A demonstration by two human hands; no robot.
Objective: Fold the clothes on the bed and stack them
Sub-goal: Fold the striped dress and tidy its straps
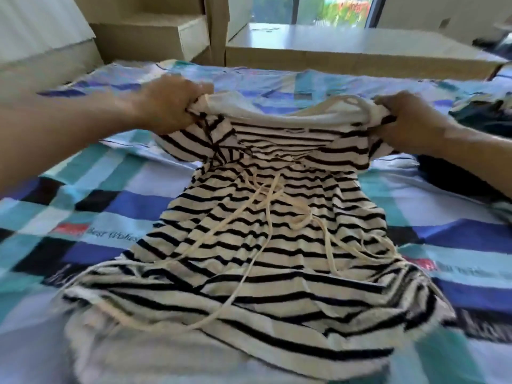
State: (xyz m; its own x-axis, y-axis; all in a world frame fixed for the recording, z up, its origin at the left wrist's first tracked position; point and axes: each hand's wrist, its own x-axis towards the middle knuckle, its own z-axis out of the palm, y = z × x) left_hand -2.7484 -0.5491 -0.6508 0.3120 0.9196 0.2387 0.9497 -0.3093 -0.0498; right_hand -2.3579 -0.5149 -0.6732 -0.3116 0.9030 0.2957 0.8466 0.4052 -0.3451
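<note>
A cream top with black stripes (249, 245) lies spread lengthwise on the bed, its hem nearest me and its shoulders lifted at the far end. Long cream drawstrings (266, 206) trail loosely across its front. My left hand (166, 106) grips the left shoulder of the top. My right hand (407, 120) grips the right shoulder. The neckline sags between the two hands. The whole picture is slightly blurred.
The bed carries a checked sheet (83, 206) in blue, teal, white and black. Dark clothes (482, 117) are heaped at the right edge. Wooden steps with drawers (155, 37) and a low wooden platform (332, 48) stand beyond the bed, under a window.
</note>
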